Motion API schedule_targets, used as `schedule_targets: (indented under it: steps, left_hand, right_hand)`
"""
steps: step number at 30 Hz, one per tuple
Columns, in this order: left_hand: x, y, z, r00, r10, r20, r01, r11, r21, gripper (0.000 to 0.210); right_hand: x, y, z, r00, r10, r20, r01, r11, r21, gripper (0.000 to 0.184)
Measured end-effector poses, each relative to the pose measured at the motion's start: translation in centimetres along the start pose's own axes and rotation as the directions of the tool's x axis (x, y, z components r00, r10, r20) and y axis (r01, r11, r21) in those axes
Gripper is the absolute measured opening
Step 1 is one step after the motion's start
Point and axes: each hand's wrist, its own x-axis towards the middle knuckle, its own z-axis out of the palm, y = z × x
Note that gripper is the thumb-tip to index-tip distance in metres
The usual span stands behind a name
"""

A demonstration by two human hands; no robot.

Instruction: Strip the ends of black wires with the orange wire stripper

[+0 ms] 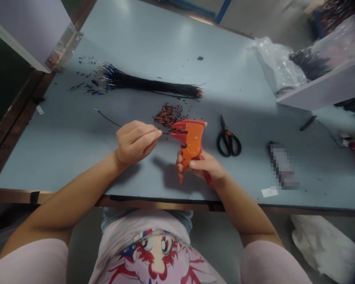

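A thin black wire (108,118) with a blue tip runs through my left hand (137,141), whose fingers pinch it close to its other end. That end reaches the jaws of an orange and red wire stripper (194,138). My right hand (199,165) is wrapped round the tool's handles. Just behind the jaws lies a pile of short copper-coloured and black wire scraps (168,114). Farther back a long bundle of black wires (154,84) lies across the table, blue tips at its left and bare copper ends at its right.
Black-handled scissors (229,142) lie right of the wire stripper. Loose blue and black bits (91,88) are scattered by the bundle's left end. A pixelated object (282,165) and a white paper slip (269,192) lie at the right. Clear plastic bags (279,67) stand by a pale panel (322,75).
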Motion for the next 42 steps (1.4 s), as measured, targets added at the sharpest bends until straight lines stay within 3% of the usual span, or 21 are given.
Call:
schedule_targets:
  steps: [6,12,30,36,42]
  left_hand:
    - [-0.2,0.1,0.0,0.995,-0.076,0.064,0.072,0.995,0.064,0.012]
    - [-0.2,0.6,0.5,0.983,-0.185,0.023,0.186,0.978,-0.091,0.012]
    - [-0.8,1.2,1.6,0.955,-0.27,0.124,0.291,0.936,-0.198,0.008]
    - [-0.7,1.0,1.8,0.931,-0.335,0.145,0.357,0.918,-0.171,0.006]
    - [-0.7,1.0,1.8,0.936,-0.304,0.175,0.333,0.927,-0.172,0.004]
  right_hand:
    - [0.1,0.0,0.2,1.0,0.002,0.021,-0.002,1.0,0.007,0.03]
    - [0.0,0.3,0.2,0.999,0.029,0.033,-0.03,0.999,0.035,0.031]
    - [-0.1,0.5,0.7,0.997,0.068,0.048,-0.071,0.995,0.065,0.033]
    - [0.2,0.4,0.4,0.998,0.053,-0.029,-0.051,0.997,0.062,0.034]
    - [0.1,0.4,0.5,0.998,0.054,-0.027,-0.053,0.997,0.049,0.034]
